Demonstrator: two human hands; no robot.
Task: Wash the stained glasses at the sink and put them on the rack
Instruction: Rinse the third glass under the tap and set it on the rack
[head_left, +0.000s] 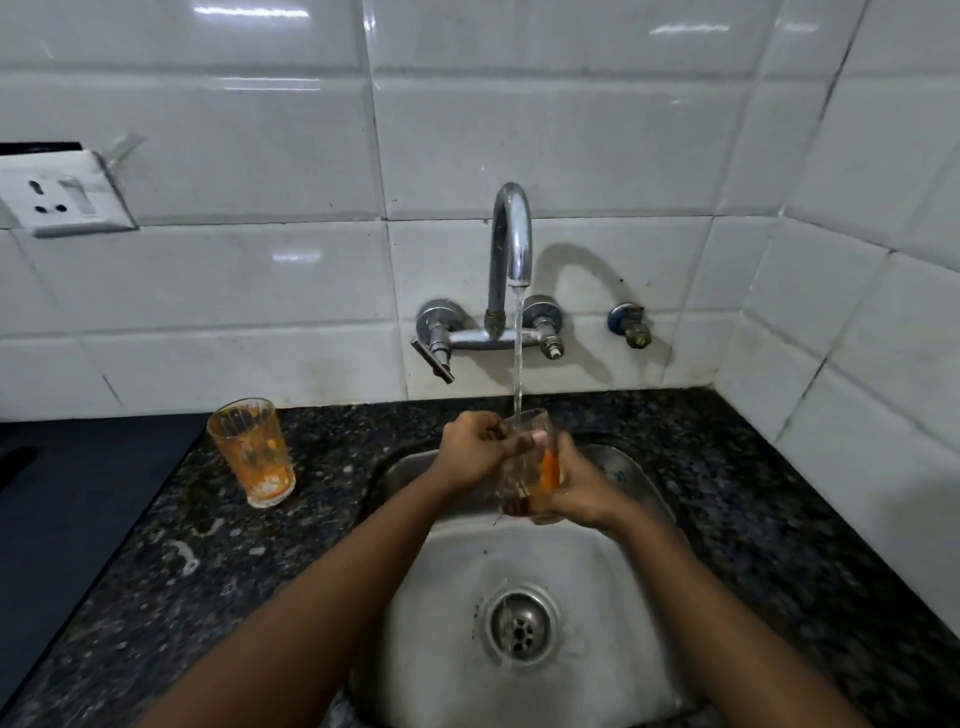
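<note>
Showing 1 steel sink (452, 582) set in 1 dark speckled counter (753, 499), with 2 hands, 2 glasses and 1 wall tap (511, 244) in view. The sink basin lies below and nearer the viewer than the fingers, and its 1 round drain (521, 627) sits well below them. The tap rises from the white tiled wall (260, 291) above and beyond the fingers; 1 thin stream of water (518, 358) falls from its spout straight down to the fingers and into the mouth of the held glass (527, 467). This glass is held over the far part of the basin, between the 2 hands. Its long axis stands near vertical, tilted slightly, with the open mouth pointing up toward the spout and the base pointing down at the basin. An orange stain shows through its wall on the side by the right fingers. The left hand (470, 452) has its fingers curled over the rim, with the fingertips at or inside the mouth; how far they reach in cannot be told. The right hand (579, 488) has its fingers wrapped round the lower body and base, clamped on the glass. The 2nd glass (253, 451), orange-stained all over, stands upright on the counter well to the left of the left fingers, mouth up, touched by neither hand. 1 white wall socket (67, 195) is mounted far up and left of the fingers.
</note>
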